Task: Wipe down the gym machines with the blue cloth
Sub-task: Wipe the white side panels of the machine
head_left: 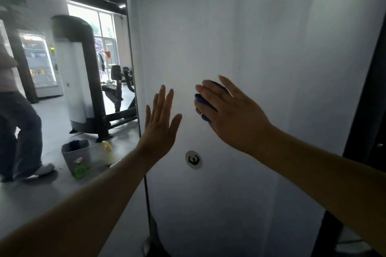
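A tall white machine cover fills most of the view, with a small round logo low on it. My right hand presses the blue cloth flat against the cover with straight fingers; only folds of the cloth show under the palm and fingers. My left hand lies flat on the cover near its left edge, fingers straight and spread, holding nothing.
On the floor to the left stand a grey bin, a green spray bottle and a yellow-capped bottle. Another person stands at far left. Behind are another weight machine, a bench machine and a vending machine.
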